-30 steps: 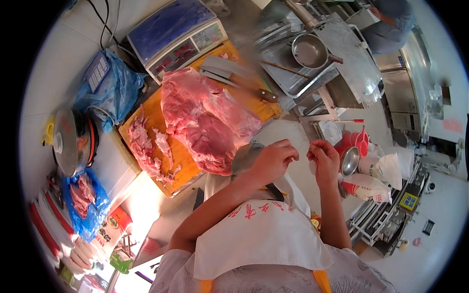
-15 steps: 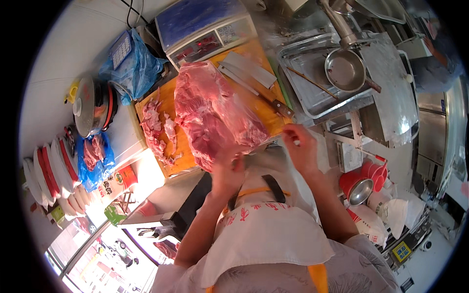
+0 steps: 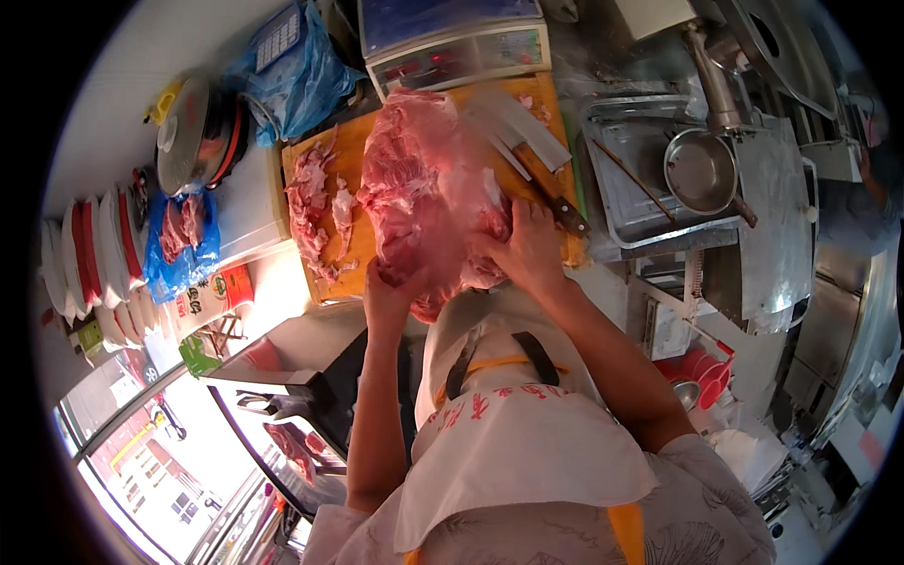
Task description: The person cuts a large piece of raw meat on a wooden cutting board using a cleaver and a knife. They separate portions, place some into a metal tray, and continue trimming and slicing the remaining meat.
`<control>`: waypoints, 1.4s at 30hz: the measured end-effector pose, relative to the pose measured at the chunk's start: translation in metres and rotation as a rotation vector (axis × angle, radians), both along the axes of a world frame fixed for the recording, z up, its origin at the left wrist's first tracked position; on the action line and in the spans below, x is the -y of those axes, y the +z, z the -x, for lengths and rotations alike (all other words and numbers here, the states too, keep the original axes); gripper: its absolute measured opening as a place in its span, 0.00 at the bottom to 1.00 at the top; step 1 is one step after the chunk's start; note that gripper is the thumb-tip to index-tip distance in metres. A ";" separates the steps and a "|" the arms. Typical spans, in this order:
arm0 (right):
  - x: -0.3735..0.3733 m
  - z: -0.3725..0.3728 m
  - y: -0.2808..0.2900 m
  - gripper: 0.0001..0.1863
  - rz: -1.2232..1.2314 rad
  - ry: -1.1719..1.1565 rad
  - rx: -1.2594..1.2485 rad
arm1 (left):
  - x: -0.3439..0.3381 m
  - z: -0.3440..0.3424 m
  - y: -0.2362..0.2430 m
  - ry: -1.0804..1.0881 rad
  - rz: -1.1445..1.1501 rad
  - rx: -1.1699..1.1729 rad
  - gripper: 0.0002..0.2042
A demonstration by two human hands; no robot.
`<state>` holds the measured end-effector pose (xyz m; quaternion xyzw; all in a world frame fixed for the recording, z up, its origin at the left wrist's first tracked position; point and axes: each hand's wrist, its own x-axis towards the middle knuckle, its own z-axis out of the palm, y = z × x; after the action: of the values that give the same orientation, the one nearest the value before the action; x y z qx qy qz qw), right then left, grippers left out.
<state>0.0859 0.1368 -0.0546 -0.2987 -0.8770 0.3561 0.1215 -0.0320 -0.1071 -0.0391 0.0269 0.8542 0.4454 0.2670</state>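
Observation:
A big slab of raw red meat (image 3: 426, 188) lies on an orange cutting board (image 3: 331, 169). My left hand (image 3: 386, 292) grips the slab's near left edge. My right hand (image 3: 529, 247) presses on its near right edge. Smaller meat strips (image 3: 315, 202) lie on the board to the left. A cleaver (image 3: 532, 155) with a dark handle rests on the board just beyond my right hand, which does not hold it.
A weighing scale (image 3: 452, 38) stands behind the board. A blue bag (image 3: 297, 71) and a pot with lid (image 3: 193, 132) sit at the back left, another blue bag with meat (image 3: 184, 235) beside stacked bowls (image 3: 89, 264). A steel tray (image 3: 640, 179) with a pan (image 3: 702, 169) lies to the right.
Both hands have moved forward from in front of my chest onto the near edge of the meat slab and taken hold of it.

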 end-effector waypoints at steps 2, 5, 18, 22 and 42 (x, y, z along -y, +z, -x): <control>0.002 0.005 -0.004 0.45 -0.011 -0.010 0.056 | 0.003 0.007 -0.004 0.019 0.018 0.077 0.29; 0.001 0.010 0.004 0.45 0.011 -0.014 0.123 | 0.008 0.013 -0.007 0.062 0.020 0.197 0.25; -0.005 0.024 0.037 0.39 0.246 -0.054 0.285 | -0.049 -0.068 0.049 -0.138 0.127 -0.543 0.35; -0.010 0.022 0.034 0.41 0.299 -0.033 0.281 | -0.057 -0.075 0.053 -0.203 0.091 -0.615 0.34; -0.022 0.039 0.024 0.32 1.097 -0.208 0.170 | 0.004 0.003 0.006 0.300 -0.291 0.496 0.27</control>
<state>0.0471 0.1593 -0.0307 -0.4305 -0.5360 0.7208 -0.0884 -0.0354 -0.1106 -0.0327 -0.1709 0.6848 0.5902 0.3918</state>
